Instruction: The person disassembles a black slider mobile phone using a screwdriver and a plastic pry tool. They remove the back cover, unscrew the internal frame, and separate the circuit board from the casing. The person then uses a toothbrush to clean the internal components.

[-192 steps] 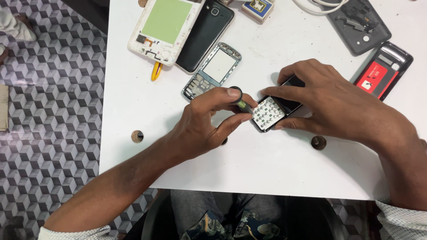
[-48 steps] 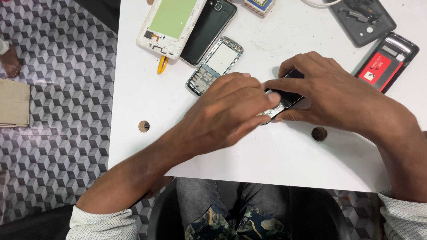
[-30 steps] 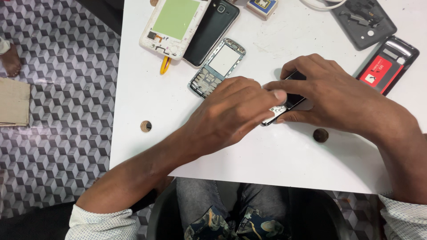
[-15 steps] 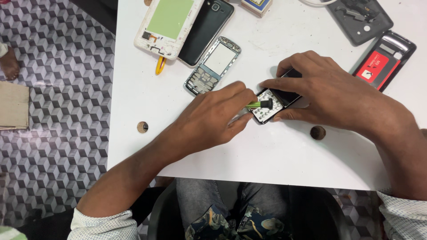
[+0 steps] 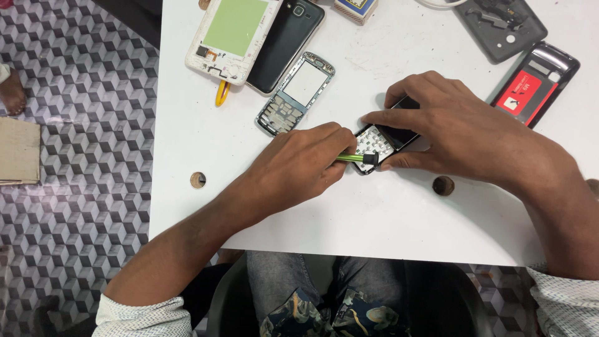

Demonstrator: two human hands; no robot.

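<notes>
The white tabletop point(image 5: 387, 218) carries a keypad phone point(image 5: 382, 140) near its middle, long axis running diagonally from lower left to upper right, with an empty keypad frame point(image 5: 295, 93) just up-left of the phone and a red-labelled phone back point(image 5: 535, 84) well to its right. The right hand point(image 5: 462, 131) closes over the phone's upper end, fingers pinning both long edges. The left hand point(image 5: 299, 165), just left of the phone, pinches a green tool point(image 5: 355, 158) whose dark tip touches the phone's lower keypad corner.

A bare keypad frame point(image 5: 295, 93) lies beside a white phone back point(image 5: 232, 34) (green panel) on the white table point(image 5: 374, 218).
</notes>
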